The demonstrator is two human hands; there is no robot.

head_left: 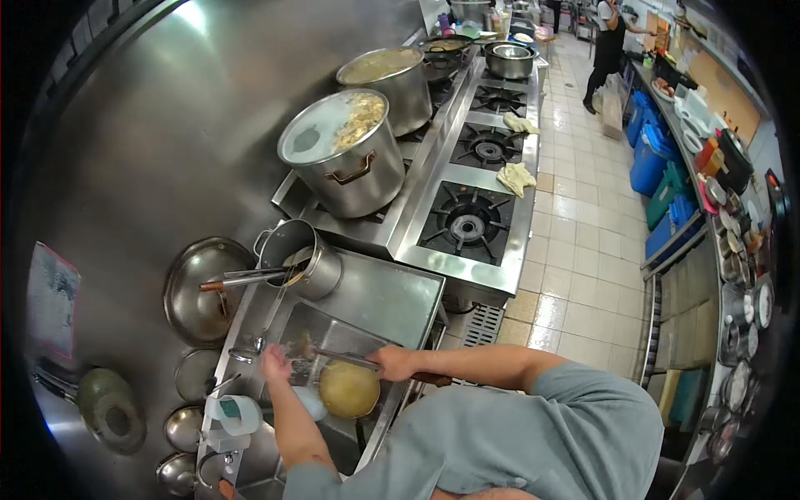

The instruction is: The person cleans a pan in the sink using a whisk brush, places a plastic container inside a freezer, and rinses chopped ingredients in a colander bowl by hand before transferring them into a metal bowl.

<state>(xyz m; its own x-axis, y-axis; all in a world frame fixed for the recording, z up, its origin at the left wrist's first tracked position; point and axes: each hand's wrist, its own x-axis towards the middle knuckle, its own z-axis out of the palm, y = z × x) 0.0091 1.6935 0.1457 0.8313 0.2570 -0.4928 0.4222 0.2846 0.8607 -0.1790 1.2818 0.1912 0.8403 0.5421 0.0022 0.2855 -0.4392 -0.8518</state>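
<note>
My right hand (393,363) is closed around a long-handled metal tool (348,358) with a wooden handle end. The tool's far end is blurred, in what looks like running water over the sink (312,321). My left hand (276,364) is beside that blurred end, near the tap (244,354); its fingers are too smeared to read. Below the tool's shaft, a round yellowish bowl-like item (350,390) is in the sink. A pale, rounded item (310,403) lies partly hidden to its left.
A pot with utensils (321,275) stands on the steel counter behind the sink. Large filled stockpots (354,171) and gas burners (468,225) are farther ahead. Lids and pans line the left wall. Another person (610,42) stands in the far aisle, near blue bins (652,162).
</note>
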